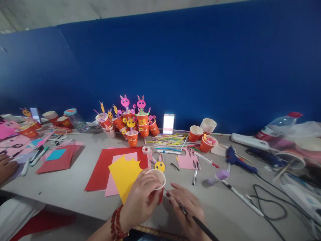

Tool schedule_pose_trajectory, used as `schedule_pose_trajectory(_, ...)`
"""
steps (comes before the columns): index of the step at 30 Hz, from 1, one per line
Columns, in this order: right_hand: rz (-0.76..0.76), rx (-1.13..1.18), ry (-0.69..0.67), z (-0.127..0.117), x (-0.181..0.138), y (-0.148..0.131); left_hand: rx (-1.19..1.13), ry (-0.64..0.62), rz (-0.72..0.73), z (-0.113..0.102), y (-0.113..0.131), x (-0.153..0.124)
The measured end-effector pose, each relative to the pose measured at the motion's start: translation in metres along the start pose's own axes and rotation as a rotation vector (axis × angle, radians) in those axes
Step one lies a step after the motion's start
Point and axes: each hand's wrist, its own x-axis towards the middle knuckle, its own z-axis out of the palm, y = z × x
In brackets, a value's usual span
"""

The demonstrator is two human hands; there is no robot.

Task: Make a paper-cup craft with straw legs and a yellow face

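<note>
left hand (140,197) is gripping a red paper cup with a white rim (157,174) near the front edge of the grey tabletop (218,207). right hand (189,206) has a slim dark pen-like tool (182,208) gripped, tip right by the cup, can't tell if it's touching. a round yellow paper bunny face (159,166) is just behind the cup.

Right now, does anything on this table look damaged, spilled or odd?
The yellow sheet beside the left hand has a ragged upper edge, unlike the straight-edged red sheet beneath it. Cutting seems likelier than damage. No spill stands out.
</note>
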Motion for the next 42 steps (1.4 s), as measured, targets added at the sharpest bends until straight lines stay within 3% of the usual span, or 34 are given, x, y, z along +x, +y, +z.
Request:
schedule_pose_trajectory(6,0.594,0.32,0.203,0.017,-0.004,-0.006,0.159,0.034,0.134,0.009,0.001,-0.002)
schedule_pose_trajectory(10,0.748,0.481,0.301,0.026,-0.007,-0.005,0.192,0.019,0.183,0.013,0.001,-0.002)
schedule_pose_trajectory(13,0.647,0.372,0.223,0.021,-0.01,-0.003,0.138,0.013,0.124,0.01,0.003,0.0)
schedule_pose_trajectory(18,0.19,-0.004,0.082,0.0,-0.007,-0.003,0.007,-0.003,0.025,0.0,0.005,0.007)
schedule_pose_trajectory(21,0.007,-0.079,0.04,-0.006,-0.003,-0.004,-0.038,-0.023,-0.009,-0.002,0.006,0.009)
schedule_pose_trajectory(24,0.053,-0.07,0.062,-0.005,-0.005,-0.003,-0.03,-0.01,0.002,0.001,0.007,0.008)
schedule_pose_trajectory(29,0.489,0.198,0.163,0.008,-0.01,-0.007,0.115,0.033,0.092,0.011,0.009,0.003)
schedule_pose_trajectory(34,0.674,0.396,0.277,0.02,-0.01,-0.01,0.207,0.035,0.167,0.015,0.01,0.001)
schedule_pose_trajectory(38,0.574,0.3,0.231,0.014,-0.009,-0.011,0.153,0.03,0.131,0.01,0.013,0.005)
schedule_pose_trajectory(42,0.266,0.026,0.114,-0.002,-0.006,-0.01,-0.016,0.0,0.025,0.001,0.012,0.009)
